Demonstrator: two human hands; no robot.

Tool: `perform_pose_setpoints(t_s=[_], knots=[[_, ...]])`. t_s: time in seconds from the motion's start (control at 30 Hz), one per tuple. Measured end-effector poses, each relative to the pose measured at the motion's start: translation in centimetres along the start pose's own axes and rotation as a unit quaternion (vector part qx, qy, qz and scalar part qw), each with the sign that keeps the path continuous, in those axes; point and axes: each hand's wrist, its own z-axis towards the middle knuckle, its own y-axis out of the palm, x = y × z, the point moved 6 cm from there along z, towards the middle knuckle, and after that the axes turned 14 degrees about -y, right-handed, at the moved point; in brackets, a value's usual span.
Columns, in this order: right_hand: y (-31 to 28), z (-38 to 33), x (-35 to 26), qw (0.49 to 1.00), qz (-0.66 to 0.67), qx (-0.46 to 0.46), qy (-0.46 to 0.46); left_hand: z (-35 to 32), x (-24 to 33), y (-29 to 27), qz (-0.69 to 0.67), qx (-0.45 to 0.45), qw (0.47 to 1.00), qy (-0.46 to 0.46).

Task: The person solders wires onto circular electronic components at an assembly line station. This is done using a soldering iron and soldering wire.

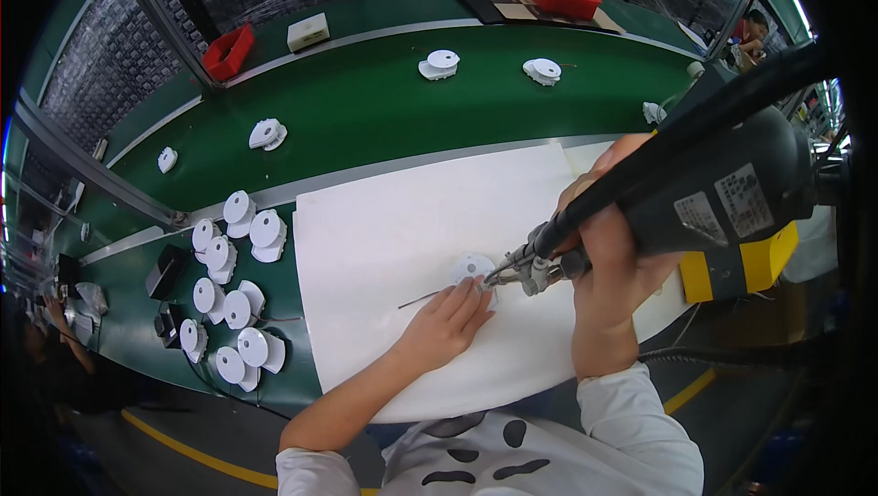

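On the white work sheet (393, 213) lies a small white round plastic part (468, 266), with a thin dark wire (417, 300) sticking out to its left. My left hand (444, 327) presses and grips the near side of this part with its fingertips. In my right hand (608, 249) is a large black power screwdriver (713, 194), fingers wrapped round it. Its slim metal nose (521, 266) reaches down to the part, close by my left fingertips. The exact contact point at the tip is hidden by the fingers and the tool.
Several similar white parts (261, 348) crowd the green bench at the left, beside black blocks (165, 271). More stand along the green belt (357, 85) beyond. Red bins (229, 53) and a white box (308, 32) line the back. A thick black cable (695, 130) crosses above my right hand.
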Motion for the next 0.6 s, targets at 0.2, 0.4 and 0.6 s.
perform_pose_setpoints(t_s=[0.2, 0.4, 0.6], knots=[[0.32, -0.3, 0.45, 1.0, -0.005, 0.003, -0.014, -0.11, -0.2, 0.24, -0.011, -0.005, 1.0, -0.009], [0.68, -0.01, 0.55, 0.997, -0.073, -0.03, 0.016, -0.17, -0.33, 0.12, -0.018, -0.011, 1.0, -0.023], [0.81, 0.12, 0.31, 0.996, -0.075, -0.037, -0.012, -0.44, -0.66, 0.47, -0.043, -0.019, 0.999, -0.021]])
